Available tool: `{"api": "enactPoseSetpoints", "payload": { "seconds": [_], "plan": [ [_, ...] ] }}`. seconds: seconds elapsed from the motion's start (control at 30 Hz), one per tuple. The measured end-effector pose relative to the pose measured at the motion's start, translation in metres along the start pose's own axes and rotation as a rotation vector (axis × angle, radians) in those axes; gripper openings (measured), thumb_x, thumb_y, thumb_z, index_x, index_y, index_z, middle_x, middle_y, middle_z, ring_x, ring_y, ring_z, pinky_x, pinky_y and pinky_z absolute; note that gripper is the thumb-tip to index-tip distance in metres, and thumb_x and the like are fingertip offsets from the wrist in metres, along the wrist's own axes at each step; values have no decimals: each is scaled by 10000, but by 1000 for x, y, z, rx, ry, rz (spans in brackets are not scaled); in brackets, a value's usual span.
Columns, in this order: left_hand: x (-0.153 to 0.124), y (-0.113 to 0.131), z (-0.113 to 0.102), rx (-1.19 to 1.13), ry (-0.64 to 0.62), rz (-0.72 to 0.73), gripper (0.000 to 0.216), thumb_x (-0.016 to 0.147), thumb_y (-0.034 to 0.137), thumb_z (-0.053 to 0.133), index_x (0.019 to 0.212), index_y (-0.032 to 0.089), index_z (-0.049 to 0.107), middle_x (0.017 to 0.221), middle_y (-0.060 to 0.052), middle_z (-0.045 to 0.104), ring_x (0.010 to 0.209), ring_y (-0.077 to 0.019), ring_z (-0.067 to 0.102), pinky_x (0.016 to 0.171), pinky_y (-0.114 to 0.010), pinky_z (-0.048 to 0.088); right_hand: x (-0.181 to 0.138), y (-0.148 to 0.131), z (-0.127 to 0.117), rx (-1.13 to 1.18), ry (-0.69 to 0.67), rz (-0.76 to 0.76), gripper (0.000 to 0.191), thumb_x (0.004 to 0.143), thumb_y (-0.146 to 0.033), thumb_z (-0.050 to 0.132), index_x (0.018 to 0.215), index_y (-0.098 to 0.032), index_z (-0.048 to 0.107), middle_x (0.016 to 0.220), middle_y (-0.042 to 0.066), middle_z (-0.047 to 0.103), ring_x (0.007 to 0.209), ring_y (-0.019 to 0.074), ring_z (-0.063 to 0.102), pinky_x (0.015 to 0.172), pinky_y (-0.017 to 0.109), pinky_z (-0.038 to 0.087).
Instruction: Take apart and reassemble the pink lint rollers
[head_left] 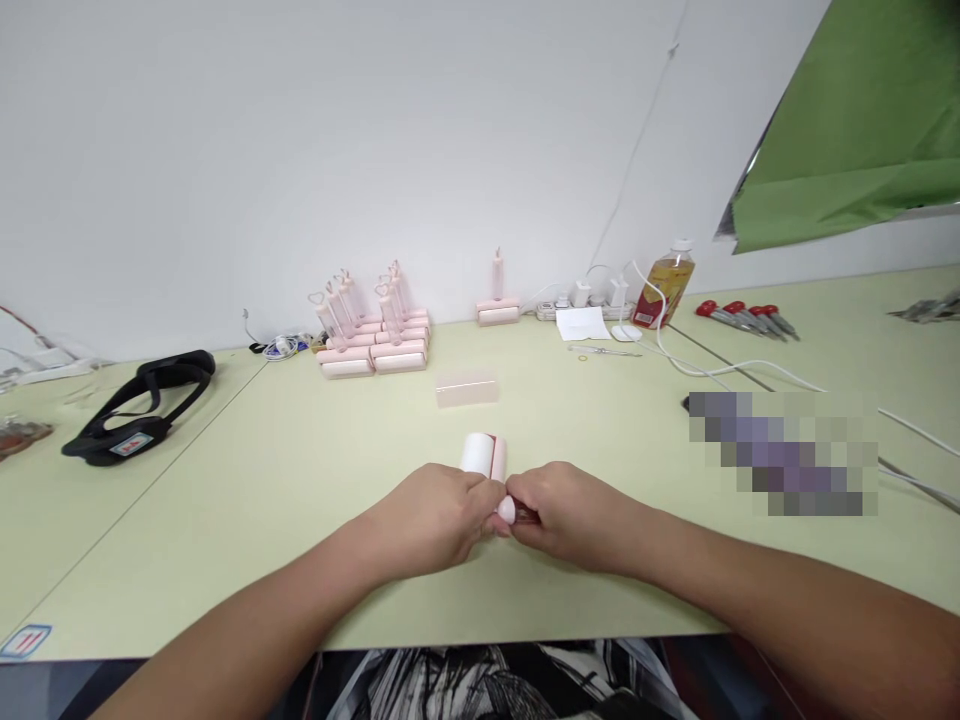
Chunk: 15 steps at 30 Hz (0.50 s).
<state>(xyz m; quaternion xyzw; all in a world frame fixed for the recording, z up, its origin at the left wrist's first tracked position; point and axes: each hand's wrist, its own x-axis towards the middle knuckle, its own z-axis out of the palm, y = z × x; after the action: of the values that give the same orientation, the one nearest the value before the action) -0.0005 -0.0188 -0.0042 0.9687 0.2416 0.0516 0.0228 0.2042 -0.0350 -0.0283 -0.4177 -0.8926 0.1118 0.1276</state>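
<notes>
A lint roller (pixel 477 453) with a white paper roll and a pink frame is held low over the middle of the table. My left hand (pixel 442 515) is closed around it just below the roll. Closed too, my right hand (pixel 570 510) grips the roller's handle, with a white rounded piece showing between both hands. Fingers hide most of the handle and the joint. Beyond the hands lies a clear pinkish cover (pixel 466 390), apart from them.
Several pink lint rollers (pixel 401 357) stand at the wall, with a single roller (pixel 497 313) to their right. A black headset (pixel 142 410) lies left. To the right are tweezers (pixel 604 350), a drink bottle (pixel 664 285), red-handled screwdrivers (pixel 750 320) and a white cable (pixel 697 372).
</notes>
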Motion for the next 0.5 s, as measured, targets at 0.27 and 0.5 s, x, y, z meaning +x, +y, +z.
{"api": "enactPoseSetpoints", "payload": {
  "seconds": [0.27, 0.5],
  "plan": [
    [-1, 1, -5, -84, 19, 1, 160, 941, 285, 435, 856, 185, 527, 762, -12, 649, 627, -146, 583, 559, -245, 368, 1, -5, -6, 152, -23, 34, 256, 847, -332, 571, 651, -167, 554, 569, -5, 586, 490, 88, 438, 491, 215, 263],
    [-2, -17, -4, -179, 158, -56, 199, 948, 295, 430, 961, 199, 605, 824, -18, 689, 708, -151, 622, 631, -244, 421, 5, 1, -17, 278, 9, 51, 202, 837, -338, 595, 734, -163, 587, 608, -27, 548, 533, 88, 441, 513, 211, 288]
  ]
}}
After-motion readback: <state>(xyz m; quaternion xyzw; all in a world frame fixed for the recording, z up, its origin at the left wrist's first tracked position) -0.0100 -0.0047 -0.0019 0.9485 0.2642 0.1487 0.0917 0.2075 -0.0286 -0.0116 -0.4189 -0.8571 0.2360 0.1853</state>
